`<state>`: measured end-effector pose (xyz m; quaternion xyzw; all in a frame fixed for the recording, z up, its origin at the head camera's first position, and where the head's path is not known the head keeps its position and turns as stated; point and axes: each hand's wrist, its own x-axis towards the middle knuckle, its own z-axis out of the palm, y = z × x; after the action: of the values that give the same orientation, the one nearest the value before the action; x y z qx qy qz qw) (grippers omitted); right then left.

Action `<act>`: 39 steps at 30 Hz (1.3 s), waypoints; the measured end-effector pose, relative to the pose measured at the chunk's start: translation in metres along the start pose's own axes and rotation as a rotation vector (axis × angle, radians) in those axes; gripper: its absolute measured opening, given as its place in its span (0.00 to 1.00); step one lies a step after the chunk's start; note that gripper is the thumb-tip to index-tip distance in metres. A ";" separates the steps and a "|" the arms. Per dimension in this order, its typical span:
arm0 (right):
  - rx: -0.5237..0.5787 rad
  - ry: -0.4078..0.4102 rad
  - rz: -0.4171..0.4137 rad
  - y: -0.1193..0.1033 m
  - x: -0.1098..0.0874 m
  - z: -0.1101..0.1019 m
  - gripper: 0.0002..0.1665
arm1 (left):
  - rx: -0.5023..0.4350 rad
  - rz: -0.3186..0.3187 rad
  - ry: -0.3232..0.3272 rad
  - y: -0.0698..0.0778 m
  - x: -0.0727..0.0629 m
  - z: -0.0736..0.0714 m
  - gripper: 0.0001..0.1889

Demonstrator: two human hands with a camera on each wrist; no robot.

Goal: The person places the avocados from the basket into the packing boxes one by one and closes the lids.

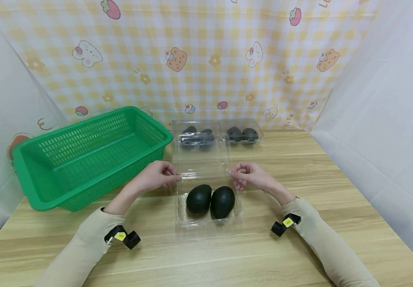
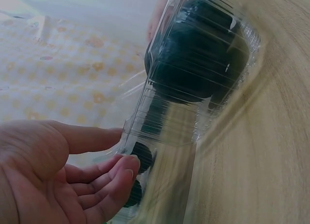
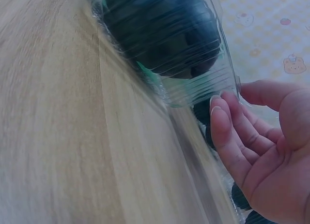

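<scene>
A clear plastic clamshell box (image 1: 182,218) lies with its lid (image 1: 203,161) folded back, away from me. Two dark avocados (image 1: 199,199) (image 1: 222,202) sit side by side in its base. At the hinge end on the left, my left hand (image 1: 159,174) pinches the box's edge between thumb and fingers; the left wrist view shows its thumb (image 2: 94,138) right at the rim. Opposite, my right hand (image 1: 251,175) pinches the other side, with the thumb (image 3: 264,92) against the rim in the right wrist view. Ribbed plastic wall (image 3: 193,83) covers one avocado there.
A green perforated basket (image 1: 95,179) stands at the left, close to my left forearm. Behind the lid are two closed clear boxes, left (image 1: 177,126) and right (image 1: 258,124), each with two dark avocados. A checked curtain (image 1: 210,79) hangs along the table's back.
</scene>
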<state>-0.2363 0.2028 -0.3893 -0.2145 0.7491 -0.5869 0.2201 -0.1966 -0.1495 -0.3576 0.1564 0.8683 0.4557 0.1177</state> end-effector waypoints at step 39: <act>0.102 0.070 -0.181 0.005 0.003 0.003 0.13 | -0.121 0.022 0.186 -0.002 0.006 0.009 0.14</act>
<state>-0.2369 0.1996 -0.3947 -0.2493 0.7028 -0.6490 0.1508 -0.1991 -0.1420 -0.3646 0.1158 0.8447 0.5211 0.0407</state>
